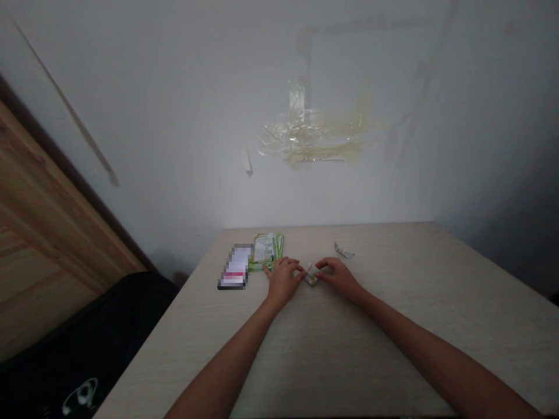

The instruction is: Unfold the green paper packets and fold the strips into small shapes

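Small folded wrapper (311,276) is held between both hands, to the near right of the green-white stack (264,248). Its left side is pinched by the fingertips of the left hand (283,279), seen just beside the stack's near right corner. Its right side is pinched by the right hand (342,279), farther right of the stack. Phone (236,267) is placed just left of the stack; crumpled strip (344,251) is seen well right of it. All is supported by the bench (323,349).
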### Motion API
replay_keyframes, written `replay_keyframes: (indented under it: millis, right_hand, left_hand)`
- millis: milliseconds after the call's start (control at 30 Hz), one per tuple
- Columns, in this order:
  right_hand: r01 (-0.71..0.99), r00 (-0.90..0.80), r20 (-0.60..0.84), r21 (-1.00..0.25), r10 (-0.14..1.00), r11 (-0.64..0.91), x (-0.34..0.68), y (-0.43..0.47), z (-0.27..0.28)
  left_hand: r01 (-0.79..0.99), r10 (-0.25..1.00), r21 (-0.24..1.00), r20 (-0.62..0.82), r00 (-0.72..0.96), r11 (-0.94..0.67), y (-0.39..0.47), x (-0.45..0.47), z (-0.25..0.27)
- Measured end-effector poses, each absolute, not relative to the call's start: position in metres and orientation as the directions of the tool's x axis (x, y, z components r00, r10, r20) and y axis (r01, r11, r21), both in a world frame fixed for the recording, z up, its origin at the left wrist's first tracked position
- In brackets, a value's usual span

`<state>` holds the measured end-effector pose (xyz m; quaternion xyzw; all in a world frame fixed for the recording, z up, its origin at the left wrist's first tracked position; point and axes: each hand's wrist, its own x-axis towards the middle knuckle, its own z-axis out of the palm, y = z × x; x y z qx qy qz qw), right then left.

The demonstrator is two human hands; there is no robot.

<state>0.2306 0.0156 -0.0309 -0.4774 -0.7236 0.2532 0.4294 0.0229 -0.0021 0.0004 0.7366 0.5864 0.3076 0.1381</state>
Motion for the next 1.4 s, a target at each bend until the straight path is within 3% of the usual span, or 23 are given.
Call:
replay_keyframes:
  millis: [300,467,867,1400]
  right_hand:
    - [0.393,-0.124,0.381,-0.829,0.916,0.398,0.227,0.013,-0.027]
    - [0.393,-0.079,0.421,-0.820,0.904,0.416,0.227,0.014,-0.029]
    - [0.305,-0.059,0.358,-0.882,0.932,0.358,0.225,0.015,-0.025]
    - [0.382,-0.138,0.552,-0.737,0.822,0.558,0.229,0.015,-0.030]
  left_hand:
    - [0.734,0.921,0.605,0.383,0.071,-0.308,-0.003,0.024,0.004]
    - [0.731,0.919,0.606,0.387,0.074,-0.314,-0.004,0.024,0.007]
    - [0.726,0.918,0.619,0.393,0.042,-0.299,-0.004,0.025,0.011]
    - [0.697,0.917,0.641,0.394,0.063,-0.322,-0.006,0.025,0.011]
